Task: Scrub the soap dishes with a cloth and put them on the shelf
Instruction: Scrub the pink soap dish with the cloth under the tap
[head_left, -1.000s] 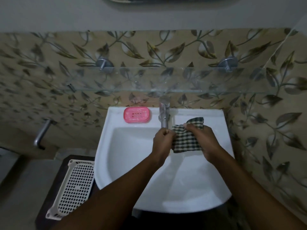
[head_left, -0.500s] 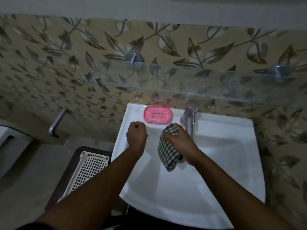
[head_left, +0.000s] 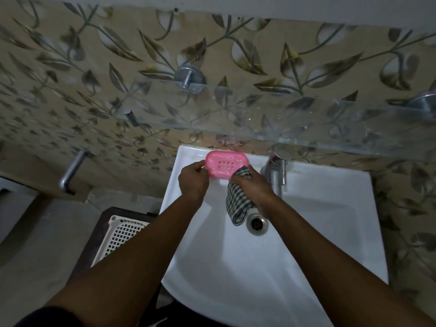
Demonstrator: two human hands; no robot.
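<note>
Pink dish (head_left: 226, 164) flat on sink (head_left: 318, 208) rim at 12 o'clock, long axis 9-to-3, holes up. Left hand (head_left: 193, 180) pinching its 9 o'clock end. Right hand (head_left: 253, 188) closed around checked cloth (head_left: 237, 204), touching dish at 3 o'clock. No legible writing.

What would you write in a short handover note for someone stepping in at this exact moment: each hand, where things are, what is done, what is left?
Left hand: fingers grip the left end of the pink soap dish, which sits on the sink rim left of the tap.
Right hand: holds the checked cloth, its top corner at the dish's right end.
Done: cloth and dish both in hand.
Left: scrub the dish, set it on the glass shelf, which holds nothing yet.
</note>
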